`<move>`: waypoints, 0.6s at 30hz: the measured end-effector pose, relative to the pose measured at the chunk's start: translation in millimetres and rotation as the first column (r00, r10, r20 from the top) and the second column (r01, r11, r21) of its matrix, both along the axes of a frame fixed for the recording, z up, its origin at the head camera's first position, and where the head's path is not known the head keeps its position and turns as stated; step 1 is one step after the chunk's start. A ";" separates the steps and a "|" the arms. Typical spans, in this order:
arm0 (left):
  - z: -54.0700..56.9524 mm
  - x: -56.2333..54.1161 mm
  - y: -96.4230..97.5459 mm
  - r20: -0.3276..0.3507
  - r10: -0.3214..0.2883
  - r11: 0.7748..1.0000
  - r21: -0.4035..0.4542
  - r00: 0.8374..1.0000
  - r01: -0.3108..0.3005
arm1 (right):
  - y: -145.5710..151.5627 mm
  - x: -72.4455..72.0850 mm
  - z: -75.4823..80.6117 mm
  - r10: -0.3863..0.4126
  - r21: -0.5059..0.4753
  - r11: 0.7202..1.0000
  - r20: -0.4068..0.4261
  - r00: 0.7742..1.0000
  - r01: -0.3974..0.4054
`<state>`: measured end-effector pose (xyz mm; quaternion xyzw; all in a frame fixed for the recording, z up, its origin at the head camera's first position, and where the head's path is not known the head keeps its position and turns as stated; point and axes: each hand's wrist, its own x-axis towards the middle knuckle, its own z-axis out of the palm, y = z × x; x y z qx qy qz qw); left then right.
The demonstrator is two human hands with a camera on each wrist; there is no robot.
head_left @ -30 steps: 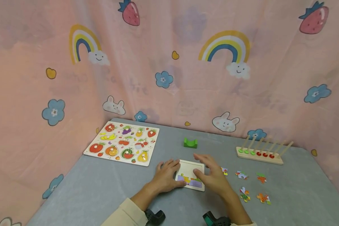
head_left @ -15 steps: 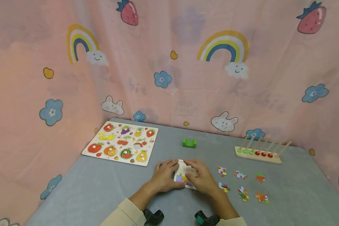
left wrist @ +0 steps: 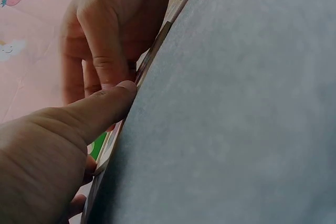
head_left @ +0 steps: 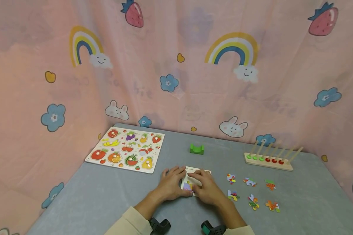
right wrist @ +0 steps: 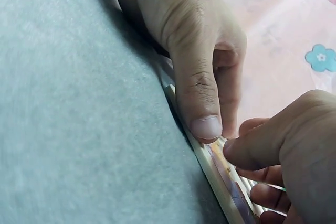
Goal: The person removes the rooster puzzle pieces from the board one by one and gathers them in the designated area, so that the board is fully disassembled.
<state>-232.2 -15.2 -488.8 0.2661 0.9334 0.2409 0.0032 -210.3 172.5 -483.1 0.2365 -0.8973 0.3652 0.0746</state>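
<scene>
A small wooden puzzle tray (head_left: 192, 169) lies on the table, with purple-and-yellow jigsaw pieces (head_left: 187, 186) fitted along its near side. My left hand (head_left: 172, 186) holds the tray at its left side, thumb at the near edge and fingers reaching along toward the far corner. Over the tray's right half is my right hand (head_left: 208, 189), its bent fingers and thumb down on the pieces. Purple pieces (right wrist: 239, 198) inside the rim show under the right fingers in the right wrist view. The right hand hides much of the tray. Several loose jigsaw pieces (head_left: 250, 181) lie to the right.
A fruit knob puzzle board (head_left: 141, 156) lies at the back left. Behind the tray stands a green notched block (head_left: 196, 149). At the back right is a wooden peg stand (head_left: 267, 164) with green and red beads. A pink printed curtain (head_left: 176, 65) hangs behind the table.
My right hand has moved left from the tray's right edge and down onto the pieces, uncovering loose pieces on the right. My left hand stays at the tray's left side.
</scene>
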 end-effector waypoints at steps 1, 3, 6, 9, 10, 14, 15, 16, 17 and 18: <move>-0.2 0.0 0.2 -0.001 0.001 1.000 -0.002 1.000 -0.001 | -0.5 0.2 -0.1 0.000 0.013 1.000 -0.004 1.000 0.000; -0.5 -0.1 0.5 0.000 0.002 1.000 -0.002 1.000 -0.002 | -1.0 0.4 -1.2 0.002 0.041 0.999 -0.021 1.000 -0.002; -0.7 0.0 0.5 0.008 0.003 1.000 0.000 1.000 -0.003 | -2.5 0.6 -1.1 -0.001 0.096 0.995 -0.031 1.000 0.004; 0.1 0.2 0.1 0.016 0.005 1.000 0.003 1.000 -0.005 | -4.8 0.7 0.4 -0.014 0.119 0.993 -0.028 1.000 0.018; 0.4 0.3 -0.1 0.017 0.005 1.000 0.002 1.000 -0.005 | -5.6 0.7 1.0 -0.021 0.118 0.993 -0.021 1.000 0.023; 1.1 -0.1 -0.1 0.009 0.000 1.000 0.000 1.000 0.000 | -7.7 0.7 2.1 -0.051 0.086 0.995 0.007 0.999 0.050; 1.1 -0.1 0.0 0.009 0.000 1.000 -0.001 1.000 0.000 | -7.9 0.7 2.0 -0.057 0.077 0.995 0.018 0.998 0.055; 0.9 -0.2 0.1 0.005 -0.001 1.000 -0.004 1.000 0.001 | -8.1 0.9 2.1 -0.061 0.069 0.996 0.026 0.998 0.059; 0.7 -0.2 0.2 0.003 -0.002 1.000 -0.005 1.000 0.002 | -8.1 1.1 2.1 -0.064 0.063 0.996 0.034 0.997 0.062; 0.6 -0.1 0.4 0.001 -0.001 1.000 -0.009 1.000 0.001 | -8.2 1.2 1.8 -0.067 0.059 0.996 0.037 0.997 0.065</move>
